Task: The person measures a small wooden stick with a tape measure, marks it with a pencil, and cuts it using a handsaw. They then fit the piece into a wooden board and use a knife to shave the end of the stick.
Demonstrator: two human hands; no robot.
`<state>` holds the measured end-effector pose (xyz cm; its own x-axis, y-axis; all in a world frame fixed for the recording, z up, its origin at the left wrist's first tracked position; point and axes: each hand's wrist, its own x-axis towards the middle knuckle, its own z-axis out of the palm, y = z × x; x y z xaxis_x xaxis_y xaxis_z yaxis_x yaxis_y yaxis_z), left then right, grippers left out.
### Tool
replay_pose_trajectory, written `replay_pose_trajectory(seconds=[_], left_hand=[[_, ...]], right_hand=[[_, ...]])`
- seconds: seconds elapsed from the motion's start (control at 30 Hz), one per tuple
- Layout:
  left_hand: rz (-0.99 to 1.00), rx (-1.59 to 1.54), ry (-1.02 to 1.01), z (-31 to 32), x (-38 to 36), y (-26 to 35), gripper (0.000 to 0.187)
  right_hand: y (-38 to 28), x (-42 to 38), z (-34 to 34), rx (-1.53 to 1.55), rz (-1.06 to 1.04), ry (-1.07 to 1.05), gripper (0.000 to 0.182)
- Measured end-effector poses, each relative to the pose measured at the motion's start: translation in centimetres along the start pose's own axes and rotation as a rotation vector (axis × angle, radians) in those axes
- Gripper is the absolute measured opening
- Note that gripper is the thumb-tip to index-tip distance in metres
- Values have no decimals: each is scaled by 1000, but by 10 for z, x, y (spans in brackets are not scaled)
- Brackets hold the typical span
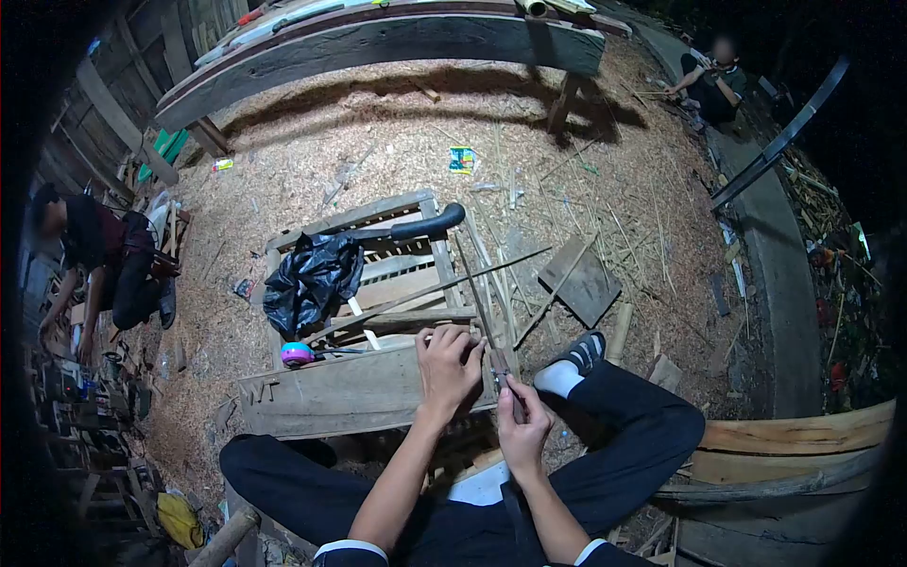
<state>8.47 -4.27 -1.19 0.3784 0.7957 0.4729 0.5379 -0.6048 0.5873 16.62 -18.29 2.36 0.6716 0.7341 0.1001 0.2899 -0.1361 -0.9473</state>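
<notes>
My left hand (446,370) is bent over the end of a wooden board (331,395), its thumb and fingers drawn together near a long thin strip (475,288); what it pinches is too small to make out. Just right of it, my right hand (522,423) is closed around the handle of a tool (501,370) whose dark upper part lies against the strip. Behind the hands stands a low slatted wooden frame (350,210) carrying a black plastic bag (312,283), a black curved handle (430,225) and a pink-and-blue round object (297,354).
A long wooden bench (397,49) spans the back. One person (113,255) crouches at the left; another (713,85) sits at the far right. Thin sticks and a dark square board (579,282) lie on the shavings-covered ground. Planks (794,439) are at the lower right.
</notes>
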Motion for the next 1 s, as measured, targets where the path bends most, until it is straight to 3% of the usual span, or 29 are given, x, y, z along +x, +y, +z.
replay_pose_trajectory(seconds=[0.23,0.33,0.57,1.0], left_hand=[[-61,-37,-34,2,2,0,14],[-30,-93,-50,0,3,-2,13],[-74,-102,-121,-4,5,-2,15],[-41,-75,-100,-2,3,-3,12]], right_hand=[[-5,-12,-27,21,57,-44,24],[-7,-14,-32,-100,-49,-13,24],[-3,-26,-58,21,111,-37,22],[5,-16,-33,18,35,-3,23]])
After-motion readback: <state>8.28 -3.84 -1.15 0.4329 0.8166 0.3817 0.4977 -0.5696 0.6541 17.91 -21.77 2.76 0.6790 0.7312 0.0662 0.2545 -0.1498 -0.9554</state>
